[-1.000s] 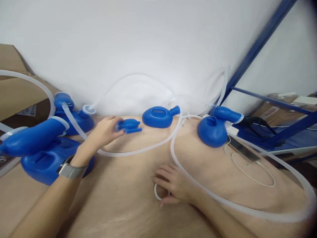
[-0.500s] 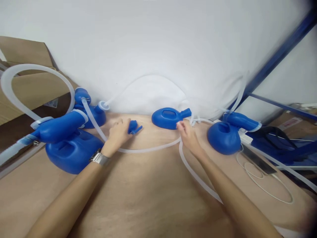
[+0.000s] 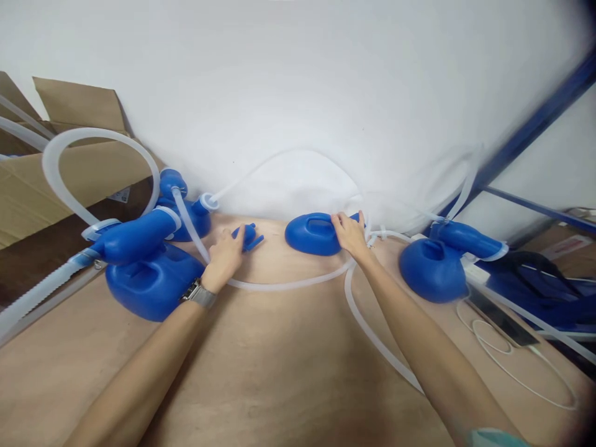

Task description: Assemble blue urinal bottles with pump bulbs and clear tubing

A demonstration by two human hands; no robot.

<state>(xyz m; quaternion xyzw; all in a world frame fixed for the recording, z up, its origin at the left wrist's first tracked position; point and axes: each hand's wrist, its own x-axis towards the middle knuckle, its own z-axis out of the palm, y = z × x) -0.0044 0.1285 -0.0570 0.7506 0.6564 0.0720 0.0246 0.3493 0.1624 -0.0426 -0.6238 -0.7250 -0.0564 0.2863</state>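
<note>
Blue bottles (image 3: 151, 282) stand at the counter's (image 3: 279, 347) left end. Near the back edge, the left hand (image 3: 224, 257) is at a small blue part (image 3: 248, 234); whether it grips cannot be told. To its right, the right hand (image 3: 349, 234) is clamped on the blue jug's (image 3: 307, 239) neck. Judged step: taking hold. Any lift calls for clearance from the hose (image 3: 298, 285).

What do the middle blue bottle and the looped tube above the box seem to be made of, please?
The blue bottle looks like moulded plastic, smooth with a soft sheen. The looped tube is translucent white and bends freely, so perhaps silicone or soft vinyl.
</note>
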